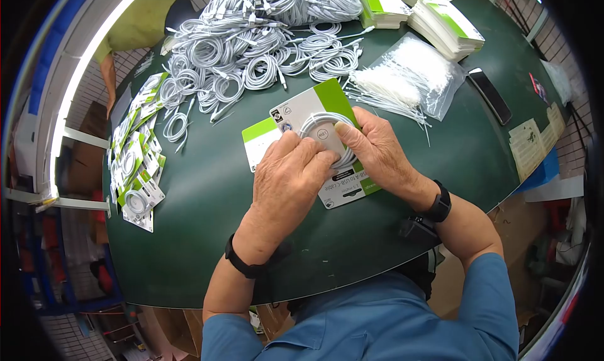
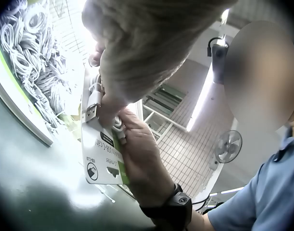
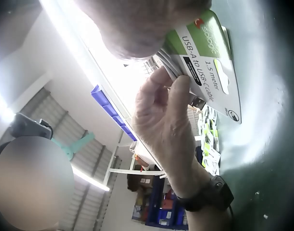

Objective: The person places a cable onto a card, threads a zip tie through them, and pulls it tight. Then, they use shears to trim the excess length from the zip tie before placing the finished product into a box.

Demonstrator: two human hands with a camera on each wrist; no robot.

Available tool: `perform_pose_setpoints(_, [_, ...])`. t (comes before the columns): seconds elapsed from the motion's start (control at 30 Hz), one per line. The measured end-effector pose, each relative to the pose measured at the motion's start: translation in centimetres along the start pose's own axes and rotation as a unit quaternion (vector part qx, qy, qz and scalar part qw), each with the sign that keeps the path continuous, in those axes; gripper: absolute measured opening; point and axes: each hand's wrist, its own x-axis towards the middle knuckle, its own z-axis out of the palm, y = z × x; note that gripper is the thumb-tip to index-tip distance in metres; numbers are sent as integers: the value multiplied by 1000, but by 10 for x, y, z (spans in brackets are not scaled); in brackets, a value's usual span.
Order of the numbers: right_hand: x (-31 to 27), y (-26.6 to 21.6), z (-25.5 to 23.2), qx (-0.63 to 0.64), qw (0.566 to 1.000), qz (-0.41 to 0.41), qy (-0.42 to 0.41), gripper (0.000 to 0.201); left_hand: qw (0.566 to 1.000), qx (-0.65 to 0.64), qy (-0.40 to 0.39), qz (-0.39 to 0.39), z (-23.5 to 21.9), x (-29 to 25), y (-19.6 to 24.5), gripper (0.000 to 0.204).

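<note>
A coiled white USB cable lies against a green and white cable card, held over the table by both hands. My right hand grips the card's right side, thumb pressing on the coil and fingers behind the card. From the left, my left hand pinches the coil, its fingertips close to the middle of the card. A metal USB-A plug shows against the card in the left wrist view. Another green and white card lies partly under the held one.
A big heap of coiled white cables covers the back. Finished cable cards pile up at left. Card stacks, a plastic bag of white cable ties and a phone are at right. Another person stands at back left.
</note>
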Motion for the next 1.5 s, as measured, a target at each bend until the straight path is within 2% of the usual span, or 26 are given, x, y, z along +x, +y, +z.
perform_pose_setpoints(0.13, [0, -1, 4, 16, 1000, 6, 10, 37, 999, -12, 20, 29, 5, -2, -6, 21])
perform_pose_setpoints(0.23, [-1, 1, 3, 9, 1000, 5, 17, 35, 999, -22, 26, 26, 8, -5, -9, 28])
perform_pose_setpoints(0.33, [-1, 3, 5, 1, 999, -3, 35, 34, 999, -29, 21, 24, 11, -8, -12, 27])
perform_pose_setpoints(0.43, [-1, 2, 9, -25, 997, -31, 70, 35, 996, -57, 71, -12, 19, -8, -6, 25])
perform_pose_setpoints(0.53, [-2, 4, 8, -44, 997, -6, 69, 35, 989, -79, 115, -46, 30, -8, 8, 23])
perform_pose_setpoints(0.73, [-3, 10, 13, 19, 997, 11, 68, 36, 990, -72, 98, -71, 29, -8, 13, 23])
perform_pose_setpoints(0.93, [-4, 12, 13, 12, 998, 22, 65, 36, 987, -96, 90, -86, 31, -9, 11, 22])
perform_pose_setpoints(1.13, [-3, 12, 13, 14, 997, 4, 74, 33, 982, -103, 124, -100, 36, -9, 12, 22])
perform_pose_setpoints(1.23, [-4, 8, 14, 48, 996, 8, 73, 31, 980, -88, 140, -113, 36, -6, 18, 22])
perform_pose_setpoints(1.5, [-4, 9, 10, 42, 996, 28, 68, 28, 977, -66, 151, -134, 41, -1, 20, 21])
